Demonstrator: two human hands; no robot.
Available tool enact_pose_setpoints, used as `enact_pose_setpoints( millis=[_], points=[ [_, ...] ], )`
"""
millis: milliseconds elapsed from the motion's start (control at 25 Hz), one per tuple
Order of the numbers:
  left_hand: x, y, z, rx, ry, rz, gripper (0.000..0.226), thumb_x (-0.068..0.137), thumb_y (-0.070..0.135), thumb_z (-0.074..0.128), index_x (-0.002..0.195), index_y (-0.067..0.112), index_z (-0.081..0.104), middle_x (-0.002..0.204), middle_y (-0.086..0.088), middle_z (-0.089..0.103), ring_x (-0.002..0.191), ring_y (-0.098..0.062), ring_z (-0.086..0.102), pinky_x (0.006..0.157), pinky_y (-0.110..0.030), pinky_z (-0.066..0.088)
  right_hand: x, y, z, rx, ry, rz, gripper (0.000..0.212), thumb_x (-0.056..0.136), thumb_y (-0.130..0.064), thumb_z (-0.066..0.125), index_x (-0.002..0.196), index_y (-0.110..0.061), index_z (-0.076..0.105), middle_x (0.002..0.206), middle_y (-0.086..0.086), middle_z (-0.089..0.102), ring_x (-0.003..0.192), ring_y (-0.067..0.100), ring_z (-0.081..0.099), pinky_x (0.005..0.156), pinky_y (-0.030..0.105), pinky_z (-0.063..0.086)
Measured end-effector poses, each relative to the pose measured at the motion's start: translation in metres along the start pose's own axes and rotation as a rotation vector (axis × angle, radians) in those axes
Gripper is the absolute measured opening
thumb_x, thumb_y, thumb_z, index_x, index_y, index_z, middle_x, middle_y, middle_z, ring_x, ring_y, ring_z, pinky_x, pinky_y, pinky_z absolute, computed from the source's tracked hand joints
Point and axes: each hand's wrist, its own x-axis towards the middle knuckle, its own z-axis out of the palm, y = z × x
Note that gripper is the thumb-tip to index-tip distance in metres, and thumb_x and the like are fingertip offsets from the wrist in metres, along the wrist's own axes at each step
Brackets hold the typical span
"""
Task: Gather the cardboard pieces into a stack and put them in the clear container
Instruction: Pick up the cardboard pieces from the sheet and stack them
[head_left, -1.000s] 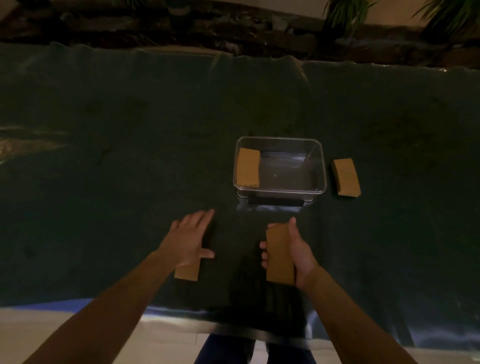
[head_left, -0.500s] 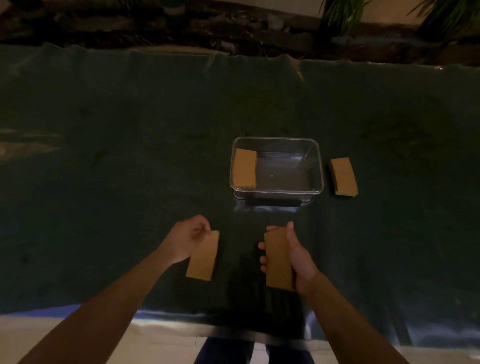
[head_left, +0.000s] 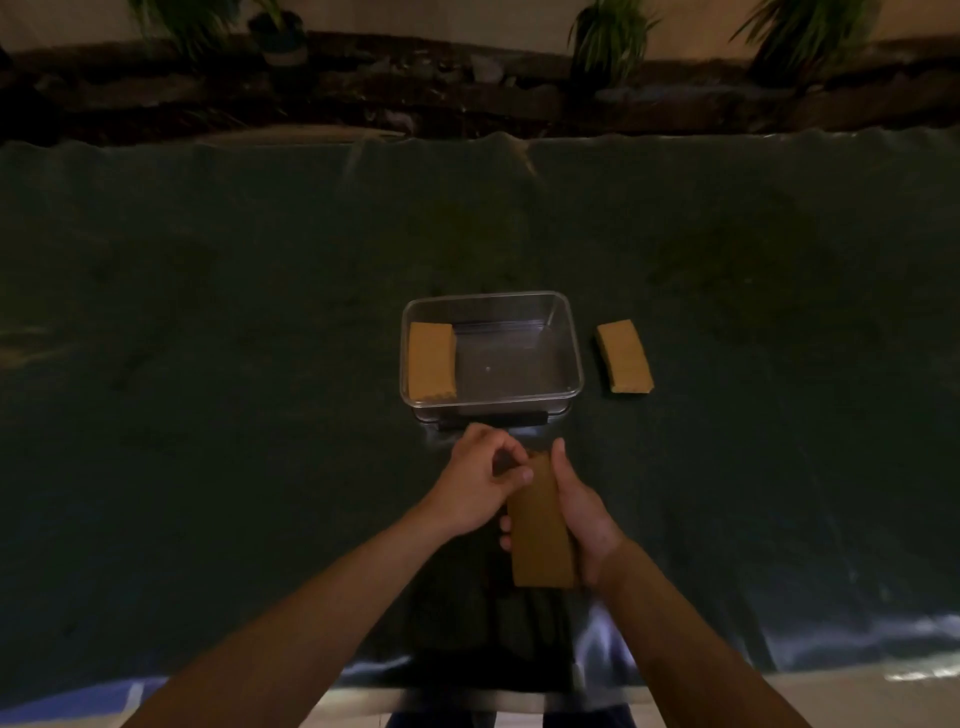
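Observation:
My right hand (head_left: 582, 512) grips a stack of brown cardboard pieces (head_left: 540, 530) from its right side, just in front of the clear container (head_left: 569, 343). My left hand (head_left: 480, 475) pinches the stack's far left corner with thumb and fingers. Inside the container, a cardboard piece (head_left: 431, 361) lies against the left wall. Another cardboard piece (head_left: 623, 356) lies on the cloth right of the container.
A dark green cloth (head_left: 208, 389) covers the table, and its near edge runs below my forearms. Beyond the far edge are a dark stone bed and plants (head_left: 608, 41).
My left hand lifted a cardboard piece off the cloth and carried it right, onto the piece in my right hand. Both hands now meet on one stack.

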Motion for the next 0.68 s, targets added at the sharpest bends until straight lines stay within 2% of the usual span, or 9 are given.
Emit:
enact_pose_setpoints(
  millis=[40,80,120,200,240,320,480,600,680],
  points=[
    [0.003,0.003,0.006,0.022,-0.006,0.04,0.022,0.086,0.032,0.071,0.1,0.04,0.055,0.116,0.017,0.043,0.116,-0.008,0.05,0.093,-0.023,0.044,0.0,-0.004,-0.006,0.005,0.029,-0.013,0.08,0.071,-0.078,0.054,0.11,-0.01,0.071,0.083,0.022,0.073,0.067,0.032,0.07,0.058,0.039,0.059],
    [0.005,0.007,0.01,0.038,-0.052,0.084,0.038,0.082,0.038,0.074,0.113,0.044,0.052,0.124,0.018,0.042,0.122,-0.007,0.048,0.096,-0.026,0.046,0.0,-0.009,-0.013,0.008,0.068,-0.019,0.076,0.073,-0.077,0.054,0.107,-0.011,0.072,0.081,0.02,0.075,0.066,0.032,0.072,0.055,0.038,0.059],
    [0.008,0.012,0.015,0.047,-0.146,0.126,0.064,0.075,0.045,0.078,0.128,0.05,0.043,0.136,0.019,0.038,0.129,-0.006,0.043,0.101,-0.031,0.045,0.0,-0.015,-0.022,0.004,0.12,-0.023,0.072,0.075,-0.076,0.052,0.102,-0.013,0.072,0.08,0.016,0.077,0.067,0.031,0.074,0.053,0.035,0.059],
    [0.016,0.023,0.03,0.192,-0.332,0.199,0.115,0.058,0.056,0.086,0.147,0.058,0.012,0.153,0.024,0.02,0.14,-0.008,0.028,0.11,-0.037,0.032,-0.001,-0.029,-0.039,-0.003,0.187,-0.028,0.069,0.077,-0.077,0.048,0.103,-0.017,0.071,0.084,0.012,0.079,0.076,0.027,0.076,0.055,0.034,0.06],
    [0.021,0.029,0.039,0.323,-0.372,0.247,0.13,0.053,0.059,0.086,0.149,0.057,-0.002,0.155,0.025,0.012,0.143,-0.012,0.021,0.111,-0.038,0.021,-0.002,-0.037,-0.047,0.0,0.189,-0.027,0.073,0.075,-0.079,0.048,0.107,-0.017,0.071,0.089,0.014,0.078,0.082,0.028,0.076,0.062,0.037,0.061],
    [0.034,0.045,0.058,0.479,-0.366,0.309,0.138,0.051,0.06,0.085,0.146,0.058,-0.015,0.155,0.021,0.007,0.143,-0.019,0.015,0.107,-0.039,0.012,-0.005,-0.052,-0.063,0.017,0.193,-0.027,0.083,0.067,-0.082,0.05,0.11,-0.015,0.072,0.098,0.018,0.077,0.094,0.033,0.073,0.079,0.047,0.059],
    [0.065,0.075,0.085,0.545,-0.322,0.287,0.132,0.056,0.055,0.082,0.143,0.062,-0.017,0.153,0.012,0.008,0.139,-0.022,0.016,0.11,-0.048,0.02,-0.013,-0.083,-0.096,0.108,0.141,0.017,0.079,0.074,-0.08,0.049,0.11,-0.015,0.076,0.111,0.024,0.072,0.107,0.039,0.067,0.098,0.056,0.049],
    [0.088,0.095,0.099,0.601,-0.261,0.29,0.13,0.057,0.055,0.081,0.143,0.061,-0.016,0.151,0.012,0.006,0.136,-0.02,0.015,0.107,-0.047,0.019,-0.014,-0.109,-0.118,0.096,0.09,0.009,0.066,0.084,-0.073,0.046,0.11,-0.019,0.075,0.109,0.021,0.074,0.105,0.036,0.068,0.094,0.053,0.053],
    [0.103,0.105,0.107,0.616,-0.249,0.282,0.131,0.055,0.06,0.08,0.144,0.06,-0.016,0.151,0.015,0.005,0.135,-0.018,0.015,0.105,-0.044,0.019,-0.009,-0.124,-0.127,-0.016,0.159,-0.007,0.063,0.085,-0.072,0.044,0.112,-0.021,0.071,0.103,0.016,0.076,0.101,0.033,0.07,0.09,0.05,0.055]
  ],
)
